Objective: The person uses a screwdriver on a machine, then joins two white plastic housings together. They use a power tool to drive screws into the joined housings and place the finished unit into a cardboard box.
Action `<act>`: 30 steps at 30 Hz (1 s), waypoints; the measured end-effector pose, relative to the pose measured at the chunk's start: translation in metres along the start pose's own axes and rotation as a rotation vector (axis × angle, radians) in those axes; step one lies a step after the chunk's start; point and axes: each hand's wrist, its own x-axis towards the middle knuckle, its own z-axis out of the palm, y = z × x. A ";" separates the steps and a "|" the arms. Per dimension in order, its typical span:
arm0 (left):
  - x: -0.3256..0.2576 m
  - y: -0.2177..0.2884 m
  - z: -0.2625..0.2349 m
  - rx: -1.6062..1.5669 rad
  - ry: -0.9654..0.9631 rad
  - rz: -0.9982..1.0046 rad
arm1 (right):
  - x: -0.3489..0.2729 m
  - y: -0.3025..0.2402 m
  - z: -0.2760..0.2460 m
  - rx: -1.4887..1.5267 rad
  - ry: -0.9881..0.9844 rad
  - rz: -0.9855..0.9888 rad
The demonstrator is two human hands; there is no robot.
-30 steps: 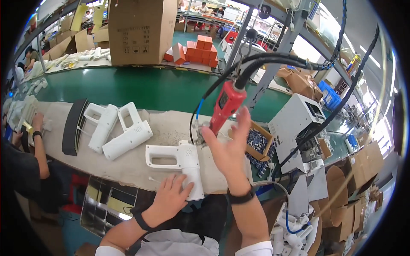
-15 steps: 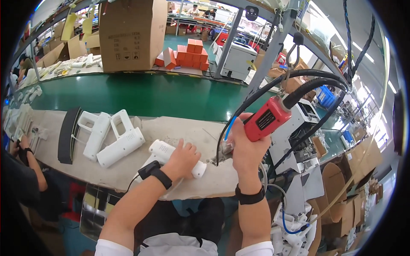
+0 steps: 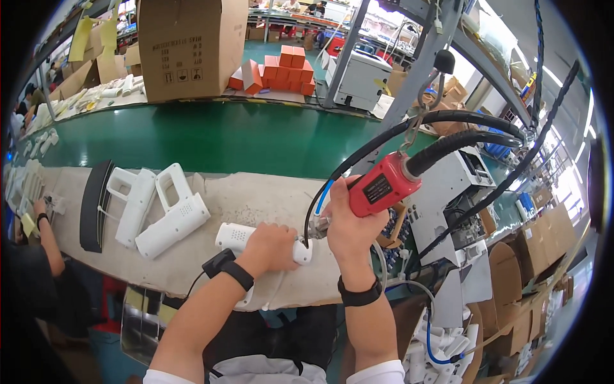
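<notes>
Right hand [image 3: 345, 221] clenched around red power screwdriver [image 3: 382, 187], tip at white plastic housing [image 3: 259, 242]; my left hand [image 3: 272, 246] clamps housing onto padded bench [image 3: 256, 198].

A padded beige workbench [image 3: 256, 198] runs along a green conveyor belt [image 3: 224, 137]. On the bench lie two white plastic housings [image 3: 160, 208] side by side, a curved black strip [image 3: 96, 201] just to their left, and a third white housing [image 3: 240, 235] nearer the front edge. A cardboard box [image 3: 192, 45] and orange cartons [image 3: 275, 70] stand beyond the belt.
</notes>
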 end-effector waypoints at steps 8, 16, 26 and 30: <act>0.000 -0.003 0.006 0.083 0.007 0.026 | 0.000 0.030 0.007 -0.109 -0.040 0.093; -0.003 0.000 0.005 0.021 0.028 0.011 | -0.003 0.012 0.000 -0.024 -0.023 -0.015; 0.000 -0.009 0.022 -0.036 0.243 -0.003 | -0.017 -0.027 -0.008 0.076 -0.074 -0.014; -0.003 -0.008 0.017 -0.070 0.205 0.003 | -0.028 0.006 -0.007 -0.031 -0.071 0.056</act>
